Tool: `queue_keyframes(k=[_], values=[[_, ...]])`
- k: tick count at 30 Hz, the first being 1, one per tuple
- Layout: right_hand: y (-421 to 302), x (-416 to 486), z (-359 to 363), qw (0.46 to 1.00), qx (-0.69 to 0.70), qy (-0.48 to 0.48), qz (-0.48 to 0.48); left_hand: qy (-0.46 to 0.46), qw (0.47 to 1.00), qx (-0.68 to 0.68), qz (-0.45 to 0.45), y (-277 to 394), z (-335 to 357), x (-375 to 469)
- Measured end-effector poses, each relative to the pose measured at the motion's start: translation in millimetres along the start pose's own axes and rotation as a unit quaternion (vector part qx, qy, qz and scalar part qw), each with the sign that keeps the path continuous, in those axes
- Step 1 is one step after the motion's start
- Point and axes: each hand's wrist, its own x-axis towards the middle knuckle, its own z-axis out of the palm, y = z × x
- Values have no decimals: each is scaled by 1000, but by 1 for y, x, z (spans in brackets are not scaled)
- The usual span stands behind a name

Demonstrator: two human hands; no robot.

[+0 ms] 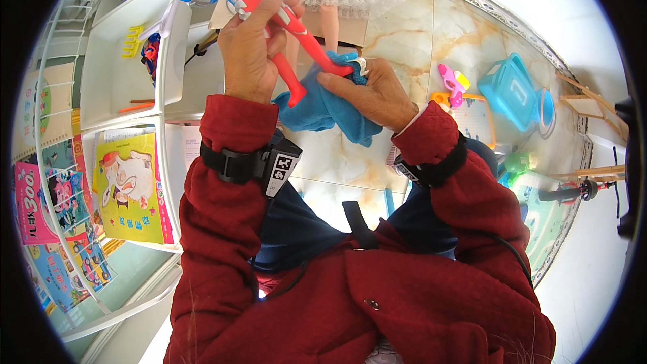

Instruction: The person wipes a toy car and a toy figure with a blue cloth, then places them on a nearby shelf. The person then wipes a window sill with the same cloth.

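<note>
My left hand (255, 48) grips a plastic action figure (298, 30) around its hips and upper legs. The figure has a silver and blue torso and red legs, and its head runs off the top edge. In my right hand (376, 93) is a blue terry cloth (323, 103) with a white tag, pinched between thumb and fingers. The cloth touches the figure's farther red foot, partly covering it. The other red foot hangs free beside the cloth. Behind them stands a doll (331, 25) in a white lace-trimmed skirt.
At left, a white shelf unit (160, 76) holds a yellow toy rake (132, 42) and a picture book (129, 187). A wire rack (55, 187) holds several children's books. On the marble-patterned floor at right are a pink toy gun (453, 85), a drawing board (472, 116) and a turquoise plastic box (508, 91).
</note>
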Motion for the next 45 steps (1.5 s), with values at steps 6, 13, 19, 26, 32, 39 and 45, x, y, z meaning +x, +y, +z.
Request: queue_keyframes(k=[6,13,19,26,32,39,45], values=[[0,3,1,992,-55,59,-95,42,999,-16,1,-2,-2,1],[6,5,-2,980,-143,63,-120,47,999,9,13,-4,0,1],[-1,2,-5,995,12,6,-102,-5,1000,-2,16,-1,2,-1],[-9,-2,-9,1000,-7,-5,8,-28,999,8,-14,1,5,-3],[0,5,-10,993,-79,83,-39,34,997,57,42,0,7,-3],[-10,0,-13,984,-20,121,-128,98,985,114,81,-4,4,0],[1,-4,10,988,-118,-9,-96,125,976,125,129,-13,12,0]])
